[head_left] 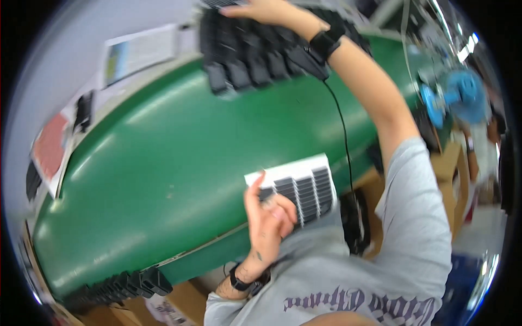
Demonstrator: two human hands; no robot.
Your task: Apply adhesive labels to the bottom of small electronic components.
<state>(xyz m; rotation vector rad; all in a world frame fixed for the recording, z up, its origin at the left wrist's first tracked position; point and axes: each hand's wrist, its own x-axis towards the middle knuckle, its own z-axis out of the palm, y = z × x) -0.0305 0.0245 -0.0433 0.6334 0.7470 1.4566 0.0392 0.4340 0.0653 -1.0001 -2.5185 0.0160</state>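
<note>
Near the table's front edge, my left hand is palm up with its fingers curled and its thumb stretched toward a white sheet. Rows of black rectangular stickers cover this sheet. Whatever the curled fingers hold, if anything, is too small or hidden. My right hand reaches to the far side, above a dense group of black handheld devices standing in rows. It is blurred, and most of its fingers are cut off by the upper edge, so its grip cannot be made out.
The curved-looking green table spans the view. A black cable runs across its right part. More black devices line the near left edge. Papers lie beyond the far edge. A blue fan and cardboard boxes are at right.
</note>
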